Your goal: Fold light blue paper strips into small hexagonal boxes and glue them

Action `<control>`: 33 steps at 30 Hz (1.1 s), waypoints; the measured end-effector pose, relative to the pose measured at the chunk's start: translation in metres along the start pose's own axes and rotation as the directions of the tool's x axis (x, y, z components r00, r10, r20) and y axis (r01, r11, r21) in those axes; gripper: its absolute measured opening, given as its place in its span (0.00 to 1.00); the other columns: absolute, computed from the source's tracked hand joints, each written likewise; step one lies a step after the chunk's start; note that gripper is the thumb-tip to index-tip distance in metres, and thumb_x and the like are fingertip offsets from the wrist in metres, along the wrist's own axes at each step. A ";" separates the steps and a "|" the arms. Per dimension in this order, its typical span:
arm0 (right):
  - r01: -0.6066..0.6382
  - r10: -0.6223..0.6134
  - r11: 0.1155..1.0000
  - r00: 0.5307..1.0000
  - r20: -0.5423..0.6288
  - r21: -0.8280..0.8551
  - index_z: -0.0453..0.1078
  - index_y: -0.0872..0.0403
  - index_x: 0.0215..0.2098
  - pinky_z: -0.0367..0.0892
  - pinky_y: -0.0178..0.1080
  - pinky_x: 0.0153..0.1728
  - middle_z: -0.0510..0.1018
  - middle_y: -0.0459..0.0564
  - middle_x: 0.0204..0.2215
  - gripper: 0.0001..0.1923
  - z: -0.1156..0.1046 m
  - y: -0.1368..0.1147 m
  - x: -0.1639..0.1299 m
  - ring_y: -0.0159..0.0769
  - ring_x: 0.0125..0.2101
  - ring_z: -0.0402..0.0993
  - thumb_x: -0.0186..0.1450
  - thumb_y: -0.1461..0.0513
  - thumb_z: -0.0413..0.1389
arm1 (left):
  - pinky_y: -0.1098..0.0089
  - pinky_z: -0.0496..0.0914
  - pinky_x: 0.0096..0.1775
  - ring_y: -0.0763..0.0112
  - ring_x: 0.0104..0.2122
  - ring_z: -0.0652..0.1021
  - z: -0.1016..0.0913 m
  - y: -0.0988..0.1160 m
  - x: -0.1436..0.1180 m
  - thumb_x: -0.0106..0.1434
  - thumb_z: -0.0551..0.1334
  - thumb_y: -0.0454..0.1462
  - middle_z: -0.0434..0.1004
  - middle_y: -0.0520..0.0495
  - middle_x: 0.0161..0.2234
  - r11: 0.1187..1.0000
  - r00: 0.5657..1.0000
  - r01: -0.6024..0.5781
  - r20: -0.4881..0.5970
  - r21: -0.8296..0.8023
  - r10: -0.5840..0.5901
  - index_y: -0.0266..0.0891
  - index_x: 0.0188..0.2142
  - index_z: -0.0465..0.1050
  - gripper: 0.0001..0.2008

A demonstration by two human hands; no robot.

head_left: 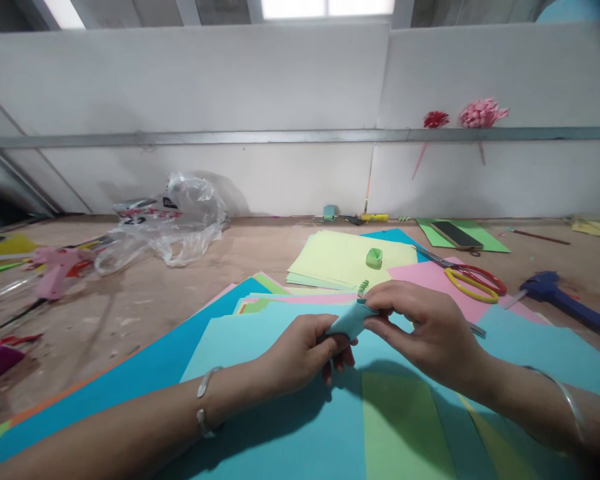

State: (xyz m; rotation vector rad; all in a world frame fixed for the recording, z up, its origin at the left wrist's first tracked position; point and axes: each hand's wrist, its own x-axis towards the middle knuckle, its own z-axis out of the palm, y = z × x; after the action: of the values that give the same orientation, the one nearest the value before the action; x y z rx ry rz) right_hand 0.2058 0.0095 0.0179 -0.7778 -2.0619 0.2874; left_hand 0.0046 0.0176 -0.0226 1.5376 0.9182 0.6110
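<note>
Hands: left hand [305, 350] and right hand [420, 327] both pinch one blue paper roll [350, 321].
Roll position: above coloured sheets [280, 413], table [145, 300] centre.
Scissors [473, 280]: 2 o'clock of the roll.

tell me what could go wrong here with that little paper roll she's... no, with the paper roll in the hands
1. The blue roll is pinched only between the fingers of the left hand and right hand; a loose pinch may let it uncoil.
2. A green fringe sticks out of its top by the right fingers, so it could get bent or crushed.
3. The scissors lie just beyond the right hand, where a wrist might knock them.
</note>
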 end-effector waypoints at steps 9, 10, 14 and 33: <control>0.086 -0.086 0.994 0.996 0.001 0.067 0.72 0.55 0.35 0.71 0.34 0.33 0.79 0.47 0.30 0.06 -0.003 0.003 0.000 0.31 0.31 0.74 0.61 0.70 0.61 | 0.76 0.69 0.22 0.78 0.18 0.72 -0.001 0.000 0.000 0.60 0.60 0.38 0.76 0.47 0.26 0.997 0.998 -0.040 0.037 -0.058 0.043 0.34 0.29 0.70 0.07; 0.078 -0.078 0.995 0.997 -0.006 0.070 0.72 0.54 0.35 0.70 0.34 0.32 0.78 0.47 0.30 0.06 -0.003 0.002 0.000 0.31 0.30 0.74 0.62 0.69 0.61 | 0.76 0.69 0.22 0.78 0.18 0.72 -0.001 0.001 0.001 0.59 0.60 0.37 0.76 0.47 0.26 0.996 0.998 -0.043 0.048 -0.073 0.046 0.34 0.30 0.70 0.07; -0.025 0.029 0.996 0.999 -0.044 0.083 0.70 0.54 0.35 0.70 0.32 0.27 0.77 0.45 0.28 0.06 -0.003 0.000 -0.002 0.29 0.27 0.73 0.61 0.69 0.60 | 0.76 0.68 0.21 0.78 0.18 0.72 0.000 0.002 0.001 0.57 0.61 0.35 0.76 0.49 0.24 0.993 0.998 -0.020 0.063 -0.117 0.027 0.34 0.31 0.71 0.05; -0.626 0.599 0.748 0.780 0.183 0.221 0.72 0.54 0.46 0.62 0.33 0.22 0.68 0.38 0.17 0.18 -0.013 0.027 0.017 0.29 0.20 0.66 0.57 0.64 0.57 | 0.80 0.65 0.20 0.80 0.19 0.74 -0.018 0.007 0.005 0.52 0.73 0.40 0.78 0.45 0.33 0.848 0.987 0.160 0.113 -0.506 -0.119 0.36 0.49 0.65 0.28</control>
State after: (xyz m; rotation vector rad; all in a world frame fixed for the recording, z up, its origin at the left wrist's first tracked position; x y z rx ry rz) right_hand 0.2206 0.0398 0.0238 -1.2772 -1.7383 0.9788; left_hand -0.0058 0.0321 -0.0135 0.9947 0.7229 0.6254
